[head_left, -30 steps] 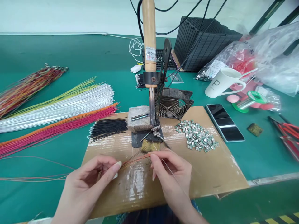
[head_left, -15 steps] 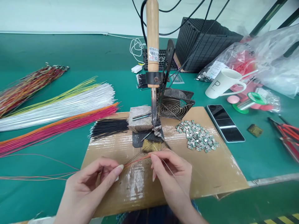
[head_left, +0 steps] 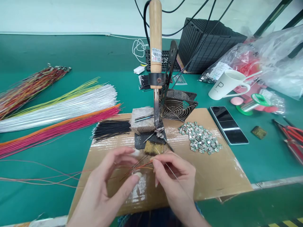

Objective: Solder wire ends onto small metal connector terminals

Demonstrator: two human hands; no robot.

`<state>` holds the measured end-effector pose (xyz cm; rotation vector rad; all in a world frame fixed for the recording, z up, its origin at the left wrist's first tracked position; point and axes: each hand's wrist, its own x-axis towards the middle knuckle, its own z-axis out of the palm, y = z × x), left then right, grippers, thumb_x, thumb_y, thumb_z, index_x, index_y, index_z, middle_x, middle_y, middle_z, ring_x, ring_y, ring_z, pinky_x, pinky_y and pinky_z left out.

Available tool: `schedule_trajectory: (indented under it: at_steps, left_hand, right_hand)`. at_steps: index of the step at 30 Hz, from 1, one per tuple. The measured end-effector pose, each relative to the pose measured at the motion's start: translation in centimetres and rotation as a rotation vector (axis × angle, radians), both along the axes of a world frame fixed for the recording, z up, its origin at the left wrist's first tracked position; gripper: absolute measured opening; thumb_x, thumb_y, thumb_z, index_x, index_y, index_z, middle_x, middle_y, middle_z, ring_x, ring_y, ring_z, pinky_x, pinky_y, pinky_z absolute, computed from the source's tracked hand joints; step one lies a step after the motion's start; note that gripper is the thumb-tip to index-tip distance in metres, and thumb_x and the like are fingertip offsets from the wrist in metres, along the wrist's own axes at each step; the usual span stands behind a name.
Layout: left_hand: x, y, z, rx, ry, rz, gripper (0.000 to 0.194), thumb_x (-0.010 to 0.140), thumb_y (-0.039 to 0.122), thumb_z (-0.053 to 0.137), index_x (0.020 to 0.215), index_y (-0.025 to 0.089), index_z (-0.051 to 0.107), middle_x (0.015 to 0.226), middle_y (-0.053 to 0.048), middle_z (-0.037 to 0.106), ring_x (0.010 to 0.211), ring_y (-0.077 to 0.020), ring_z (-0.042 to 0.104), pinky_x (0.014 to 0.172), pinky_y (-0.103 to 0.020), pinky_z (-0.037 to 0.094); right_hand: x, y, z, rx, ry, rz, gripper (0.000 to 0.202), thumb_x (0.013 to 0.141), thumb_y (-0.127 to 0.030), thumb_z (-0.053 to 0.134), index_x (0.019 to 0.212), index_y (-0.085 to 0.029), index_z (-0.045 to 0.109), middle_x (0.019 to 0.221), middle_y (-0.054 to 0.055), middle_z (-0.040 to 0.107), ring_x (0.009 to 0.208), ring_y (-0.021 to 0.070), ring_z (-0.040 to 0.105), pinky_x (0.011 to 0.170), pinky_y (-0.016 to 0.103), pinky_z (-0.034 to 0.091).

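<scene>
My left hand (head_left: pixel 104 186) is open, its thumb and fingers spread around several thin wires (head_left: pixel 142 166) in orange and brownish tones without pinching them. My right hand (head_left: pixel 176 176) is closed, thumb against index finger, on the near ends of these wires. A thin silvery strand that looks like solder wire (head_left: pixel 170 169) also runs through the right hand. Just beyond my fingertips lies a dirty yellow sponge (head_left: pixel 153 148). Above it a soldering iron (head_left: pixel 155 41) with a wooden handle is clamped upright, tip down.
Small metal-and-green parts (head_left: pixel 201 137) lie heaped on the cardboard (head_left: pixel 213 179), beside a phone (head_left: pixel 228 126). Black wires (head_left: pixel 111 130) and red, white and yellow wire bundles (head_left: pixel 71 107) fill the left. A mug (head_left: pixel 226 84), solder spool (head_left: pixel 253 104) and pliers (head_left: pixel 290 135) are at right.
My left hand has opened from its pinch on the wires and moved right, closer to my right hand. The wire ends have fanned apart. The right hand has hardly moved.
</scene>
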<state>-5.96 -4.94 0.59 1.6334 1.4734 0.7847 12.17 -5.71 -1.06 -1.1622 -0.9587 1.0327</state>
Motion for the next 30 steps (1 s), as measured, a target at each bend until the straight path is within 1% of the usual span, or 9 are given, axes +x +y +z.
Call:
schedule_trajectory:
  at_steps: [2,5,9,13,16,19,21,25,30]
  left_hand:
    - [1.3,0.1,0.3,-0.108,-0.078,-0.024,0.04,0.091,0.044,0.073,0.127,0.03,0.061,0.105,-0.003,0.075,0.086,-0.018,0.075,0.077,-0.024,0.064]
    - [2.9,0.2,0.4,-0.132,-0.156,0.063,0.036,0.085,0.045,0.077,0.113,0.026,0.068,0.093,-0.004,0.075,0.073,-0.0178,0.072,0.061,-0.022,0.06]
    - [3.5,0.4,0.7,-0.16,-0.192,0.11,0.029,0.083,0.047,0.077,0.101,0.025,0.072,0.081,-0.002,0.073,0.072,-0.0181,0.07,0.063,-0.024,0.06]
    - [1.5,1.1,1.1,-0.242,-0.129,0.059,0.036,0.086,0.055,0.073,0.111,0.028,0.074,0.091,-0.003,0.076,0.08,-0.0194,0.072,0.07,-0.025,0.06]
    - [-2.1,2.3,1.0,-0.195,-0.023,-0.076,0.041,0.091,0.056,0.068,0.121,0.028,0.074,0.095,-0.005,0.078,0.081,-0.0211,0.075,0.073,-0.026,0.062]
    - [-5.9,3.6,0.6,-0.109,0.145,-0.082,0.037,0.096,0.054,0.06,0.118,0.03,0.077,0.106,-0.004,0.078,0.105,-0.0224,0.074,0.085,-0.022,0.06]
    - [-7.3,4.0,0.6,-0.117,0.181,-0.093,0.039,0.095,0.055,0.06,0.118,0.03,0.078,0.103,-0.004,0.079,0.103,-0.0217,0.075,0.083,-0.02,0.059]
    - [-7.0,3.9,1.1,-0.169,0.199,-0.143,0.036,0.095,0.055,0.062,0.117,0.032,0.079,0.114,-0.003,0.078,0.108,-0.0208,0.074,0.09,-0.02,0.058]
    - [-6.1,3.3,1.0,-0.129,0.223,-0.173,0.034,0.094,0.055,0.063,0.116,0.035,0.08,0.126,-0.003,0.075,0.119,-0.025,0.071,0.102,-0.03,0.057]
  right_hand:
    - [0.1,0.0,0.0,0.001,0.004,0.004,0.013,0.086,-0.014,0.072,0.079,-0.022,0.08,0.065,-0.003,0.067,0.048,0.009,0.055,0.044,0.021,0.046]
    - [0.2,0.0,-0.1,-0.005,0.009,0.007,0.013,0.086,-0.014,0.072,0.08,-0.021,0.081,0.066,-0.002,0.068,0.049,0.0095,0.056,0.045,0.021,0.047]
    - [0.4,0.0,-0.3,-0.019,0.028,0.0,0.012,0.086,-0.014,0.073,0.08,-0.021,0.081,0.065,-0.002,0.066,0.049,0.0097,0.056,0.045,0.021,0.046]
    - [0.5,-0.1,-0.5,-0.031,0.078,-0.018,0.012,0.089,-0.015,0.074,0.082,-0.022,0.081,0.066,-0.003,0.065,0.049,0.0083,0.056,0.046,0.019,0.046]
    - [1.1,-0.3,-0.6,-0.021,0.137,-0.04,0.013,0.092,-0.017,0.073,0.086,-0.025,0.082,0.063,-0.005,0.064,0.046,0.0061,0.055,0.045,0.016,0.046]
    - [2.0,-0.5,-0.8,0.017,0.18,-0.031,0.013,0.094,-0.018,0.073,0.09,-0.027,0.082,0.063,-0.006,0.063,0.043,0.0051,0.056,0.042,0.014,0.047]
    - [2.5,-0.7,-0.9,0.04,0.194,-0.012,0.013,0.095,-0.018,0.074,0.092,-0.027,0.083,0.065,-0.005,0.065,0.042,0.0055,0.057,0.041,0.014,0.048]
    - [2.8,-1.1,-1.0,0.05,0.201,0.01,0.014,0.097,-0.018,0.073,0.095,-0.027,0.084,0.067,-0.003,0.065,0.042,0.0061,0.058,0.04,0.015,0.048]
    - [2.7,-1.3,-0.9,0.059,0.192,0.012,0.016,0.097,-0.018,0.073,0.096,-0.029,0.084,0.07,-0.003,0.066,0.042,0.0061,0.058,0.038,0.014,0.048]
